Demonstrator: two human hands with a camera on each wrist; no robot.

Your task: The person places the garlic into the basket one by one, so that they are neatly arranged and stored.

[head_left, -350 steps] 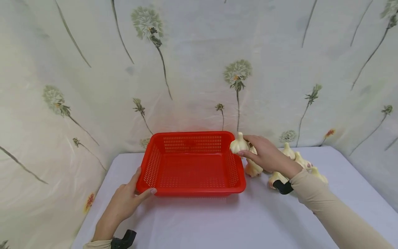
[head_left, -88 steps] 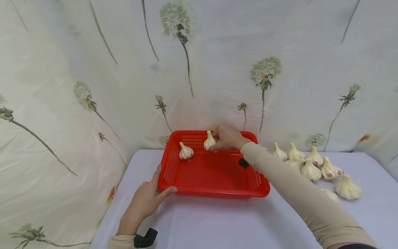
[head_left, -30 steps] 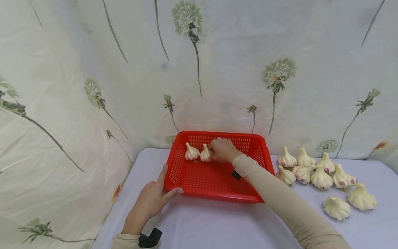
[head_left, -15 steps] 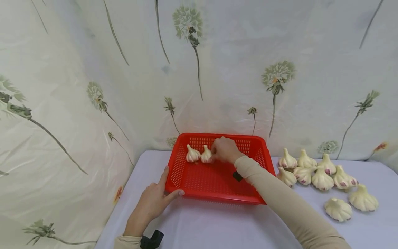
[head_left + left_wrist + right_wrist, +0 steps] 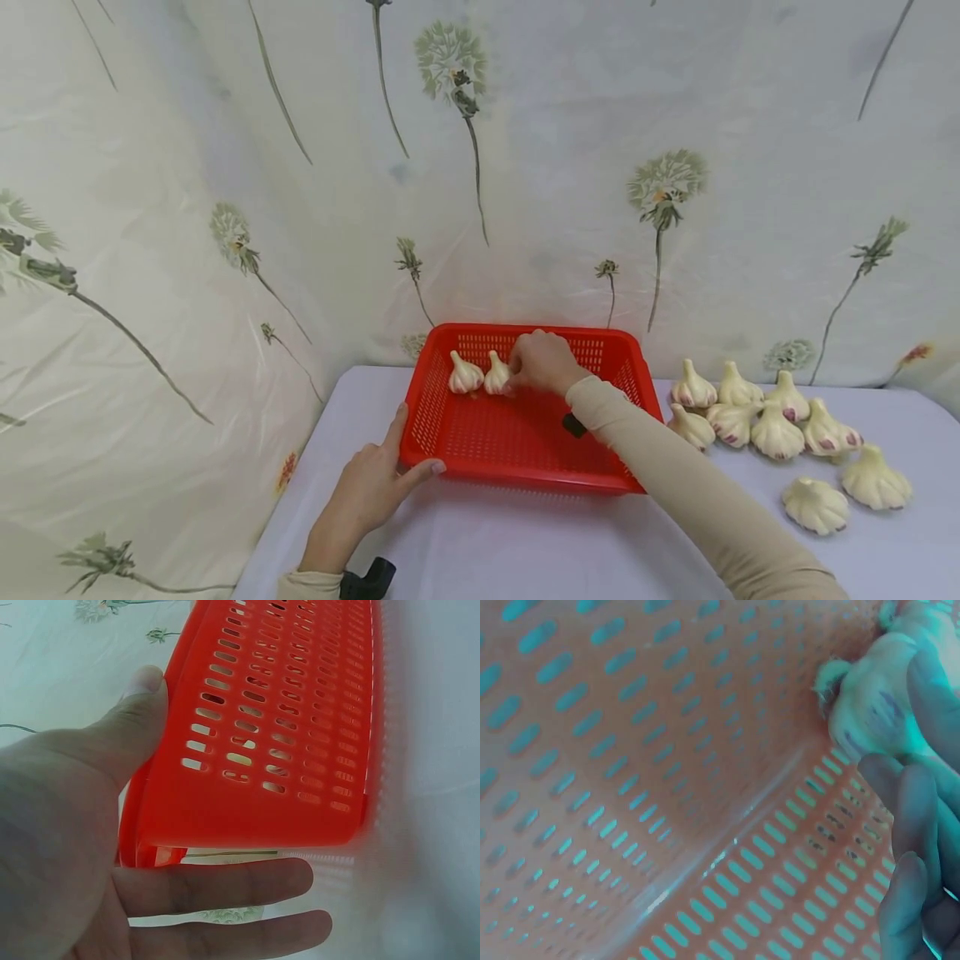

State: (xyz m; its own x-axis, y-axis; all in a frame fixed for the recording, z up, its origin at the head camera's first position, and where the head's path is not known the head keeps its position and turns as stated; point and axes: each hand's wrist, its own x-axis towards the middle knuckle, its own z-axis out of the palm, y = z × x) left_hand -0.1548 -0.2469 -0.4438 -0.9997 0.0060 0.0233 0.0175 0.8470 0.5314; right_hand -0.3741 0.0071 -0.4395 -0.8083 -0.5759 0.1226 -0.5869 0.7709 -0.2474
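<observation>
Inside the red plastic basket (image 5: 525,479), two garlic bulbs stand side by side near the back left. My right hand (image 5: 546,362) reaches in and pinches the right-hand garlic bulb (image 5: 496,375) between thumb and fingertips, low over the basket floor. The other garlic bulb (image 5: 466,374) is to its left. In the right wrist view the held bulb's purple-streaked side shows beside the fingers (image 5: 915,799). At the basket's front left corner, my left hand (image 5: 367,483) rests with its thumb along the rim. Two straight fingers (image 5: 225,885) stick out past the basket in the left wrist view.
Several more garlic bulbs (image 5: 777,432) lie clustered on the white-covered table (image 5: 495,550) right of the basket. Two of them, including a stubby garlic bulb (image 5: 816,505), lie nearer the front. A flower-printed cloth (image 5: 547,208) rises behind and at the left.
Since the earliest frame, two bulbs have come into the basket, the second brought leftward by the right hand. Over the last second both hands barely move; the view shifts slightly.
</observation>
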